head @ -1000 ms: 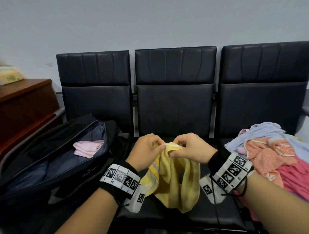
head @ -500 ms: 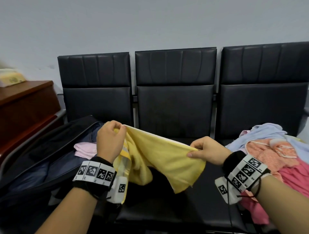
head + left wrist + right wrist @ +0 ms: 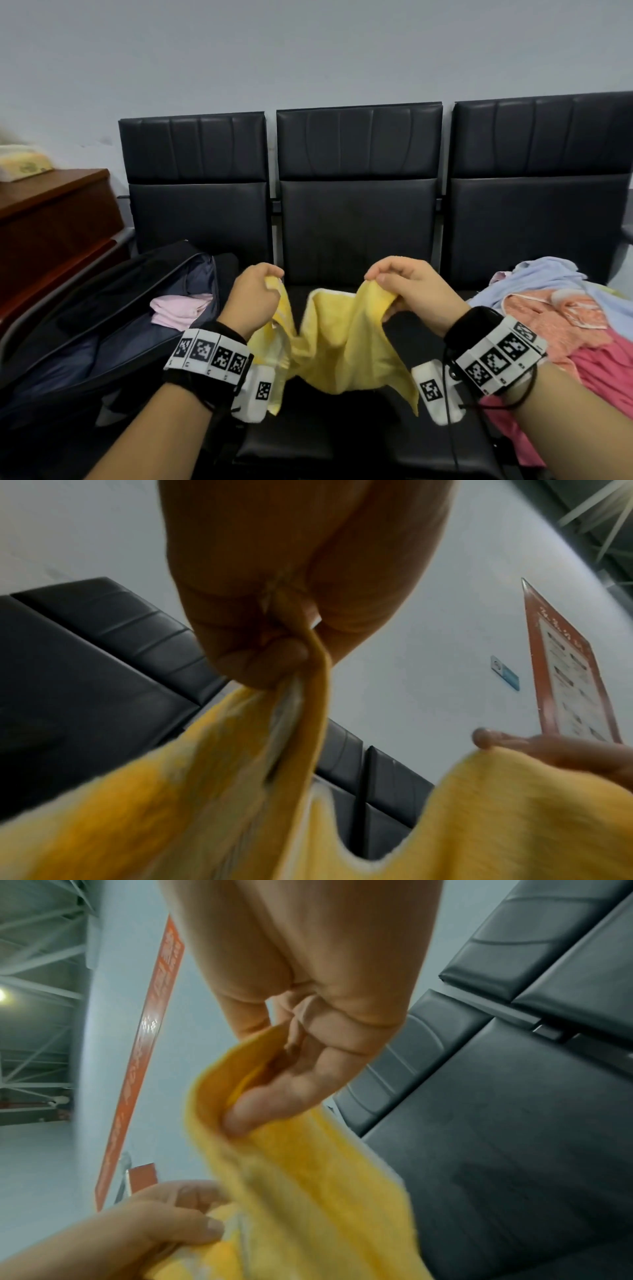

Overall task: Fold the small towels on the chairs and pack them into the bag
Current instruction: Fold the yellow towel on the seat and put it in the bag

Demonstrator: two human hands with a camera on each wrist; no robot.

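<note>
Here I am mid-fold with a yellow towel (image 3: 337,346), held in the air over the middle chair (image 3: 359,219). My left hand (image 3: 251,296) pinches one top corner, fingers curled tight; my right hand (image 3: 409,291) pinches the other. The cloth sags between them. Next, I judge, the corners must meet evenly before packing into the open bag (image 3: 113,329) at my left.

You are working in what looks like a public waiting hall. A row of three linked black padded chairs (image 3: 356,192) is standing against a plain grey wall (image 3: 308,51) at twelve o'clock. A long orange notice board (image 3: 575,674) is hanging on that wall, exposed steel roof trusses (image 3: 37,961) are showing overhead, and a brown wooden counter (image 3: 51,219) is sitting at ten o'clock.
</note>
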